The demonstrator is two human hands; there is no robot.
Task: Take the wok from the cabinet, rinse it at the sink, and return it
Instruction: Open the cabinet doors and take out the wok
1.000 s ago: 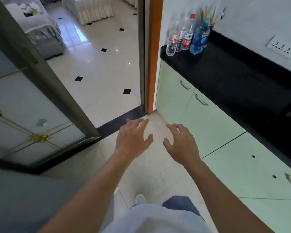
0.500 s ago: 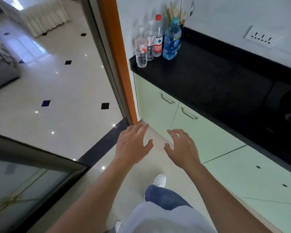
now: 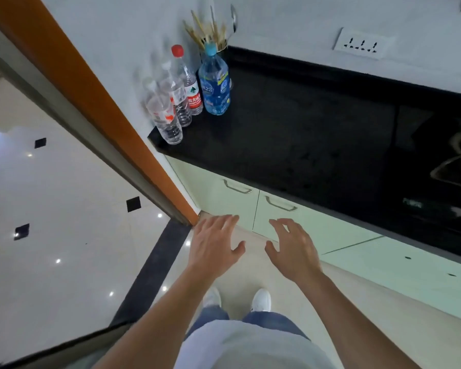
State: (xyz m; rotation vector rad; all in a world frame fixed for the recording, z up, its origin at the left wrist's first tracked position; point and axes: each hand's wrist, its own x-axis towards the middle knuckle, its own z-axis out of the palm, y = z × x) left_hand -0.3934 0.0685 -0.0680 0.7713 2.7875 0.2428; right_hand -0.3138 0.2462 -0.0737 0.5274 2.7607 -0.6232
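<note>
- While both arms reached forward, the left hand (image 3: 213, 243) and right hand (image 3: 293, 251) hung spread and empty before the closed cabinet doors (image 3: 280, 222).
- No wok showed anywhere in view.

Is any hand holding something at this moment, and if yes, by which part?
Nothing is held. The left hand and the right hand are both open with fingers spread, in the air before the closed cabinet doors.

A black table (image 3: 304, 134) runs along a white wall (image 3: 290, 20) bearing a socket strip (image 3: 361, 45). Pale green cabinet doors (image 3: 304, 225) sit beneath. An orange door frame (image 3: 96, 102) borders glossy white floor tiles (image 3: 64, 209) with black diamond insets.
</note>
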